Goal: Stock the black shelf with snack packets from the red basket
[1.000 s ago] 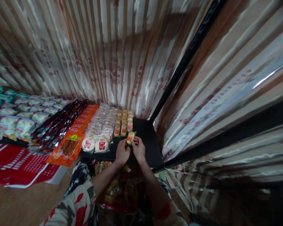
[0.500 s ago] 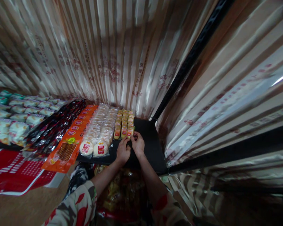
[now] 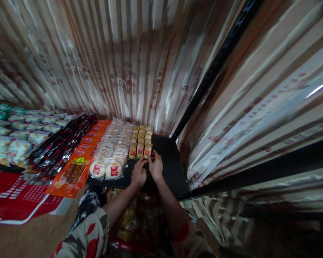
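Note:
Three short columns of small yellow wrapped cakes (image 3: 132,151) with red labels stand on a black shelf (image 3: 172,168). At the near end of the right-hand column, my right hand (image 3: 155,166) has its fingers curled around the right side and lower edge of the front packet (image 3: 148,149). My left hand (image 3: 139,174) touches the same packet's lower left edge with bent fingertips. Just left of the cakes lie two rows of round white wrapped biscuits (image 3: 113,170) with red labels. The thumbs and fingertips are partly hidden behind the hands.
Orange snack packets (image 3: 75,168), dark shiny packets (image 3: 61,150) and white packets (image 3: 20,148) line the shelf leftward. Pleated curtain (image 3: 123,71) hangs behind. A black post (image 3: 201,89) rises at the right corner. Below the shelf sits a red-rimmed container (image 3: 134,246) of yellow packets.
My right hand's fingers have shifted slightly around the front packet, and my left hand has drawn slightly down. The whole view has slid a little; the cake columns look unchanged.

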A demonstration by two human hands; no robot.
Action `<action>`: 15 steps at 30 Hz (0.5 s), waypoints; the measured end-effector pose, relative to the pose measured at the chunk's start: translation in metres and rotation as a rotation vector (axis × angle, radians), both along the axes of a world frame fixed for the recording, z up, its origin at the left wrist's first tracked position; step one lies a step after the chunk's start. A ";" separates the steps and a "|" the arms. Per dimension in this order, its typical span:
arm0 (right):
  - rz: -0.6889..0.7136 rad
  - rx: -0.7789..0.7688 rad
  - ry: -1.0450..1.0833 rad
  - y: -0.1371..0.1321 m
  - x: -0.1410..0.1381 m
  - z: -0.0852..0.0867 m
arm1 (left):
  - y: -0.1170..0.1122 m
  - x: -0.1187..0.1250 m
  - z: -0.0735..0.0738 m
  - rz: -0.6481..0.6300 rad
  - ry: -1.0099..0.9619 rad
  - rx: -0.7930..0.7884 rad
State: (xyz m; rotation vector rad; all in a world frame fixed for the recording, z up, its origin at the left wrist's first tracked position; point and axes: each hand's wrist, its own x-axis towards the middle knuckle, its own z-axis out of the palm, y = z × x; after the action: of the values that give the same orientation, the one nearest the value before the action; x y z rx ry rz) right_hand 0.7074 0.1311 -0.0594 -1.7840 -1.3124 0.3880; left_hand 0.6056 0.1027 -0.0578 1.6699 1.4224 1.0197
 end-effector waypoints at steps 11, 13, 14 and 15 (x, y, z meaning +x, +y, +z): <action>0.075 0.197 0.338 -0.097 -0.022 -0.002 | -0.098 -0.033 -0.003 -0.213 0.026 0.075; 0.145 0.138 0.331 -0.122 -0.029 -0.009 | -0.119 -0.041 -0.015 -0.262 0.080 -0.018; 0.188 0.102 0.295 -0.133 -0.032 -0.013 | -0.127 -0.045 -0.022 -0.274 0.107 -0.072; 0.235 0.059 0.240 -0.142 -0.035 -0.019 | -0.132 -0.048 -0.029 -0.278 0.133 -0.131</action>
State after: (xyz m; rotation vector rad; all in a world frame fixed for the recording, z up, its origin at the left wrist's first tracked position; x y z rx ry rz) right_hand 0.6726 -0.0105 -0.0780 -1.4872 -1.3483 0.6644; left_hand 0.5576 -0.0293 -0.0865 1.8036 1.2646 0.6580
